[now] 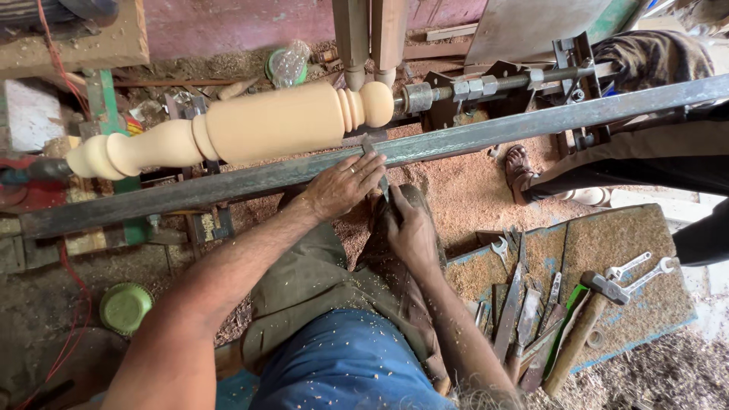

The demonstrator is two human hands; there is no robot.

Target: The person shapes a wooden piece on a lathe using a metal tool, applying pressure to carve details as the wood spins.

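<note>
A pale turned wooden spindle (250, 125) is mounted lengthwise in a lathe, with beads and rounded ends already shaped along it. Just below it a long grey metal bar (471, 137) runs across the view as a rest. A narrow chisel (377, 163) is laid over this bar, its tip set against the spindle near the beaded end. The left hand (343, 184) is pressed flat on the bar, fingers together, pinning the blade down. The right hand (410, 231) is wrapped tightly around the chisel's handle just behind, close to the knee. Sawdust (463, 190) is spread thickly over the floor under the lathe. To the right, on a low board (630, 235) dusted with shavings, further chisels (524, 311), a hammer (585, 323) with a wooden handle and two spanners (642, 273) are laid out. A green round lid (125, 307) is seen at the lower left. Another person's sandalled foot (520, 171) is planted beyond the bar.
</note>
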